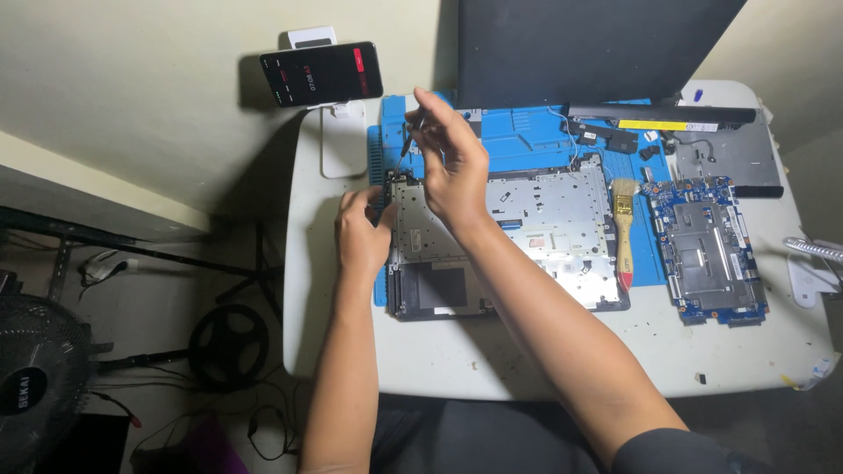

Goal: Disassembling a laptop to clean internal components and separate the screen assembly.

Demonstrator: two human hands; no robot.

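An opened laptop base [544, 228] with a bare metal inner frame lies on a blue work mat [527, 132] on a white table [457, 351]. My left hand [362, 230] grips the base's left edge near its upper corner. Above that corner my right hand [452, 158] is raised, pinching a thin dark tool [409, 139] that points down at the corner. The tool's tip is partly hidden by my fingers.
A wooden brush [624, 230] lies right of the base. A blue circuit board [709, 250] sits further right, with a long black battery [667, 114] and a grey cover [733, 154] behind. A phone [321, 74] stands on a holder at the back left. A fan [39, 377] is on the floor.
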